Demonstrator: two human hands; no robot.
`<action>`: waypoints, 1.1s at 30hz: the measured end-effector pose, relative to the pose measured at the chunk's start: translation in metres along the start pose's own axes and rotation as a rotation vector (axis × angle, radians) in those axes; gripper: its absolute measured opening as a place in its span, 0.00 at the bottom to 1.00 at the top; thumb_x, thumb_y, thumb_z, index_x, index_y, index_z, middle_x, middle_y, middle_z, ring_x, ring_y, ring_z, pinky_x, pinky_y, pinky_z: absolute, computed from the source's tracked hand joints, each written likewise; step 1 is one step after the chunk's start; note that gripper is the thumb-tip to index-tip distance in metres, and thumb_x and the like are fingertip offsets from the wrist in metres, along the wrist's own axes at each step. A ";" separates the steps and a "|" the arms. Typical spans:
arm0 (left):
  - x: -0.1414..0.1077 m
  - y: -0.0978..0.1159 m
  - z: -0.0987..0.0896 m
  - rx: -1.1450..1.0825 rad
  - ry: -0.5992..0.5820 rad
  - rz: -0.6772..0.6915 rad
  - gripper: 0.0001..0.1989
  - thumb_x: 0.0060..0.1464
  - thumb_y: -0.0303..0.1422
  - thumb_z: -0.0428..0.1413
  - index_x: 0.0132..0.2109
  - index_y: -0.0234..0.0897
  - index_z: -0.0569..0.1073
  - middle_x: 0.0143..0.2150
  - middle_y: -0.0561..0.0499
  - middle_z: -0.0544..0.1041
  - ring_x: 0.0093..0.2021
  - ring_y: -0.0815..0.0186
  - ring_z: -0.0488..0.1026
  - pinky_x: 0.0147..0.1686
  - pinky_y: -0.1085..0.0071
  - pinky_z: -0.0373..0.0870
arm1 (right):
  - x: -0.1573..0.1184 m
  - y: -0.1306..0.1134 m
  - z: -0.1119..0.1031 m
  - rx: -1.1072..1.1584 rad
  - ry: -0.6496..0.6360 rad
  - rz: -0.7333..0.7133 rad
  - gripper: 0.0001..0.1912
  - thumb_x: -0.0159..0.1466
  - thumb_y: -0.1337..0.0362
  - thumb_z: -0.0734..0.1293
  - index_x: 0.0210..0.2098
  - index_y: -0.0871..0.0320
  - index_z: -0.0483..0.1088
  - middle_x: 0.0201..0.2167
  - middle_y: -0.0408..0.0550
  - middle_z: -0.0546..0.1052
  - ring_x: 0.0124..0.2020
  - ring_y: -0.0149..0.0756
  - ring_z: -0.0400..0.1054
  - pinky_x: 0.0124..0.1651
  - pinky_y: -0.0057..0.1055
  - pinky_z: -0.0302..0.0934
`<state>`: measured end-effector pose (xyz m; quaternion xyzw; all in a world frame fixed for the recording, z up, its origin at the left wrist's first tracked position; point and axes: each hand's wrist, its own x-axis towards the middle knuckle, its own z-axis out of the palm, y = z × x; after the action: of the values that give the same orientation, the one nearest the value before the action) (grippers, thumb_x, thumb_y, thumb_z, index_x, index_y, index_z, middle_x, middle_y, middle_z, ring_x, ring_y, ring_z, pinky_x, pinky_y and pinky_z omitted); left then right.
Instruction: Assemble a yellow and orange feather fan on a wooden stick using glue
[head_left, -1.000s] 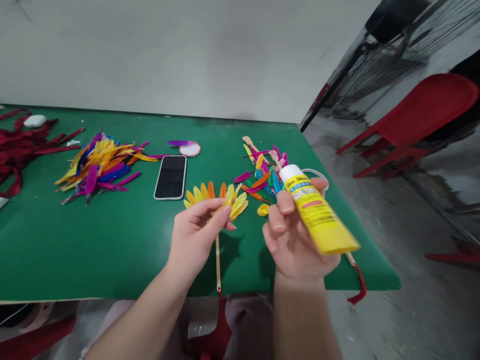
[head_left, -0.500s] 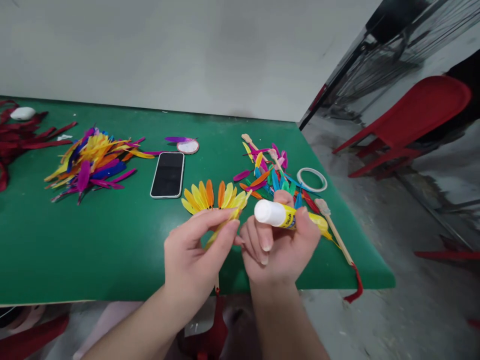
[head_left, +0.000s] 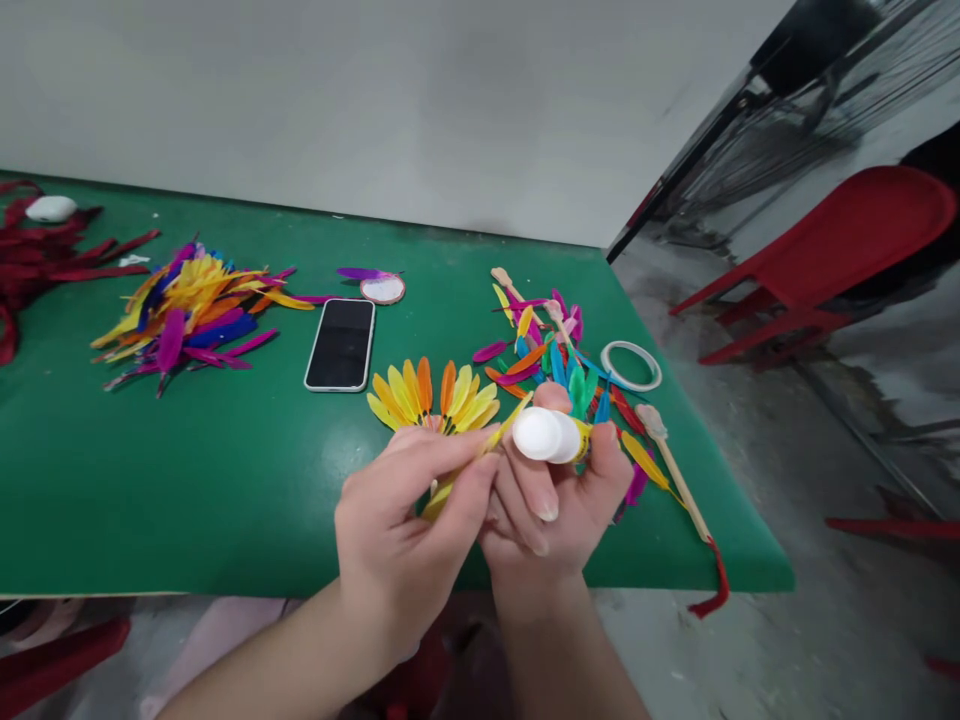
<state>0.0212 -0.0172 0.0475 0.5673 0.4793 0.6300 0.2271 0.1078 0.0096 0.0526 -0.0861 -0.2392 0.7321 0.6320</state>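
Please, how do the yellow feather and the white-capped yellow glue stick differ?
The yellow feather is slender, the white-capped yellow glue stick thick and cylindrical. The left hand pinches the feather; the right hand grips the glue stick. Both show yellow and are partly hidden.

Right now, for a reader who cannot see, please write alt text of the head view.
A person's left hand pinches a yellow feather while the right hand holds a white-capped glue stick. Just beyond them, a fan of yellow and orange feathers lies on a green table beside a smartphone.
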 end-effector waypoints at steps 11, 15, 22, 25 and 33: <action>0.000 0.000 0.000 -0.100 -0.014 -0.099 0.07 0.49 0.25 0.58 0.35 0.41 0.77 0.27 0.54 0.78 0.27 0.70 0.74 0.31 0.73 0.72 | 0.000 0.002 0.003 0.035 0.001 -0.001 0.10 0.61 0.53 0.58 0.32 0.52 0.64 0.07 0.28 0.55 0.04 0.19 0.37 0.11 0.15 0.50; 0.000 0.000 0.001 -0.086 -0.016 -0.081 0.06 0.49 0.25 0.57 0.34 0.39 0.77 0.26 0.53 0.78 0.27 0.68 0.74 0.29 0.72 0.72 | 0.000 0.001 0.003 0.023 0.015 -0.007 0.11 0.61 0.52 0.58 0.31 0.52 0.64 0.07 0.28 0.56 0.04 0.18 0.36 0.11 0.16 0.51; 0.000 0.002 0.004 -0.098 -0.041 -0.084 0.06 0.49 0.25 0.57 0.32 0.40 0.77 0.25 0.53 0.77 0.26 0.68 0.73 0.29 0.69 0.73 | 0.002 0.000 0.003 0.003 0.017 -0.002 0.10 0.61 0.53 0.59 0.32 0.51 0.63 0.07 0.28 0.56 0.03 0.19 0.36 0.09 0.16 0.48; -0.001 0.003 0.004 -0.115 -0.031 -0.129 0.06 0.49 0.25 0.57 0.32 0.40 0.77 0.25 0.53 0.77 0.26 0.68 0.74 0.28 0.70 0.73 | 0.002 0.000 0.004 -0.024 0.045 -0.020 0.10 0.60 0.52 0.60 0.31 0.51 0.62 0.07 0.27 0.55 0.03 0.20 0.35 0.08 0.18 0.46; -0.002 0.000 0.005 -0.209 -0.003 -0.221 0.07 0.50 0.25 0.57 0.33 0.41 0.77 0.26 0.56 0.78 0.27 0.70 0.74 0.31 0.73 0.72 | 0.001 0.001 0.007 -0.021 0.063 -0.030 0.10 0.59 0.52 0.59 0.31 0.50 0.63 0.07 0.26 0.53 0.03 0.20 0.34 0.08 0.17 0.45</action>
<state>0.0260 -0.0175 0.0457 0.4852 0.4703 0.6469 0.3534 0.1035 0.0092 0.0582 -0.1120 -0.2283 0.7168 0.6492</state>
